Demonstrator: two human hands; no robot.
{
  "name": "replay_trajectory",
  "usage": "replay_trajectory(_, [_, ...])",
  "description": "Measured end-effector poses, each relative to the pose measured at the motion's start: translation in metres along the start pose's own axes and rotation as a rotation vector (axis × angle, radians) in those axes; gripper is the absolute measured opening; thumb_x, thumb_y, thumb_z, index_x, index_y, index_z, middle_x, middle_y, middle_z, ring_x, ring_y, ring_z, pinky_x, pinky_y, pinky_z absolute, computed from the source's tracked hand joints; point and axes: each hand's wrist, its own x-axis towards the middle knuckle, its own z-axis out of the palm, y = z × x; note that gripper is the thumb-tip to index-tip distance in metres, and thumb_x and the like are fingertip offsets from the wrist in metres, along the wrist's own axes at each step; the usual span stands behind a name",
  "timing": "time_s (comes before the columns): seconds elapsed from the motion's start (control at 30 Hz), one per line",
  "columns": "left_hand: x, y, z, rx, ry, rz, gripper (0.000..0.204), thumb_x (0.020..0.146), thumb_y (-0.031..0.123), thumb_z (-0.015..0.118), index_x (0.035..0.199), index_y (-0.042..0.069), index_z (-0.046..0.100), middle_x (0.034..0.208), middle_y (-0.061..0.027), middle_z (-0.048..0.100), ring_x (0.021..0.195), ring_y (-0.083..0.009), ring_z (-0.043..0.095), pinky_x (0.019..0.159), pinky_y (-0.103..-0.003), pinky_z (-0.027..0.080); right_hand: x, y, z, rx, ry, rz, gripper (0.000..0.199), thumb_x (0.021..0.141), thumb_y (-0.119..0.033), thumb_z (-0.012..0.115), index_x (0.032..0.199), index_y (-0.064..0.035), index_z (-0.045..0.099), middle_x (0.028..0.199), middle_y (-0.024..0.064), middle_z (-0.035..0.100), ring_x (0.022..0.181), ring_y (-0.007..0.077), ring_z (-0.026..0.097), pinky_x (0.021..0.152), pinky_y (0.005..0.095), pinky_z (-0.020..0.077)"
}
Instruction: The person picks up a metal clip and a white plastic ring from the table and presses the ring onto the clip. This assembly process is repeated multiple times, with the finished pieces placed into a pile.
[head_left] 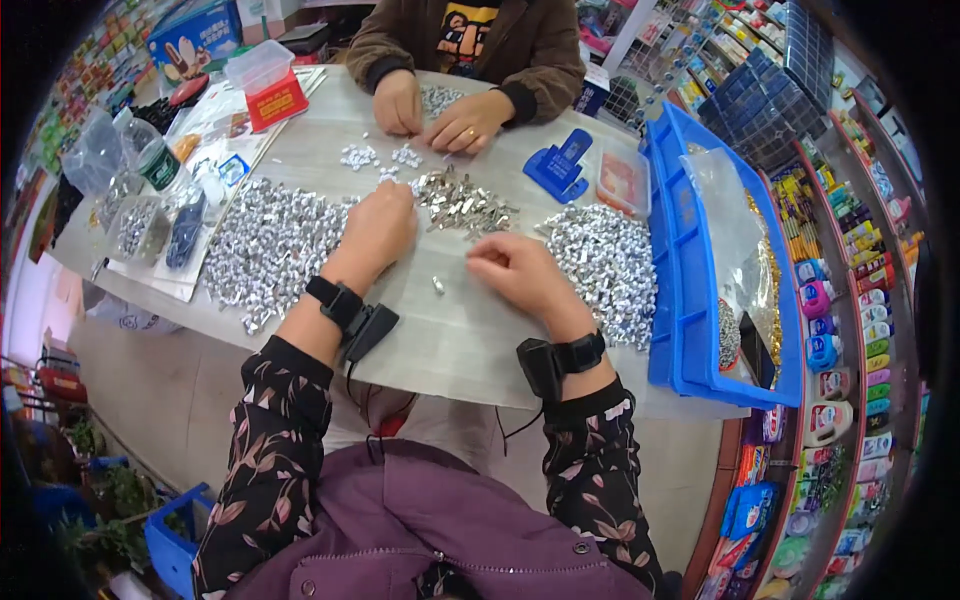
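Indoors, pale tabletop (410,335) under silvery heaps (275,245) beside full shelves (722,490), left grip (384,226) and right grip (528,274): hold unclear

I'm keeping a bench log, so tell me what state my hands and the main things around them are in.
Left hand: fingers curled, contents hidden
Right hand: fingers bent, grip unclear
Central metal pieces: loosely heaped
Lone small piece: lying apart
Left silvery pile: spread out
Right silvery pile: spread out
Blue tray: open-topped, loaded
Clear bag: lying in the tray
Left wrist strap: fastened
Right wrist strap: fastened
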Motion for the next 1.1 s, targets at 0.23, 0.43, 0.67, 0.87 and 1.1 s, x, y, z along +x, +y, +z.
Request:
replay_trajectory(0.23, [-0.013,0.035,-0.036,-0.898,-0.023,-0.214,0.011,0.085,0.012,0.055,0.089,0.001,0.052,0.078,-0.0082,0.057,0.064,-0.0166,0.056,0.055,-0.026,0.048,0.001,-0.004,0.037,-0.319,-0.104,-0.173,0.017,0.077,-0.025,0.062,0.084,-0.0104,0.064,0.077,0.0069,0.061,0.068,0.0263,0.060,0.062,0.0374,0.0475])
replay_trajectory(0.43, [-0.023,0.059,-0.030,-1.342,-0.104,-0.311,0.012,0.090,0.015,0.053,0.093,0.003,0.052,0.075,-0.0001,0.055,0.062,-0.0052,0.052,0.049,-0.018,0.043,0.004,-0.008,0.038,-0.279,0.055,-0.256,0.015,0.078,-0.024,0.062,0.085,-0.0109,0.064,0.076,0.0081,0.061,0.072,0.0273,0.060,0.063,0.0362,0.0480])
replay_trajectory(0.67, [-0.026,0.052,-0.013,-1.258,-0.359,-0.491,0.012,0.089,0.015,0.054,0.093,0.004,0.052,0.072,0.0001,0.053,0.055,-0.0052,0.049,0.046,-0.018,0.039,0.001,0.007,-0.009,-0.520,0.310,0.102,0.016,0.077,-0.025,0.061,0.078,-0.0094,0.064,0.076,0.0096,0.061,0.073,0.0286,0.061,0.061,0.0379,0.0480])
replay_trajectory(0.87, [-0.029,0.059,-0.011,-1.333,-0.355,-0.422,0.012,0.088,0.016,0.055,0.092,0.005,0.052,0.070,0.0012,0.052,0.055,-0.0045,0.048,0.046,-0.018,0.038,0.004,0.017,-0.008,-0.647,0.328,0.118,0.016,0.075,-0.025,0.061,0.075,-0.0099,0.063,0.077,0.0084,0.061,0.072,0.0284,0.060,0.062,0.0404,0.0478])
replay_trajectory(1.1, [-0.028,0.057,-0.020,-1.302,-0.449,-0.459,0.012,0.088,0.016,0.056,0.093,0.005,0.052,0.073,0.0014,0.053,0.059,-0.0042,0.050,0.046,-0.017,0.037,0.007,0.020,-0.002,-0.614,0.334,0.032,0.013,0.075,-0.023,0.059,0.075,-0.0110,0.064,0.080,0.0087,0.062,0.073,0.0290,0.060,0.062,0.0394,0.0483])
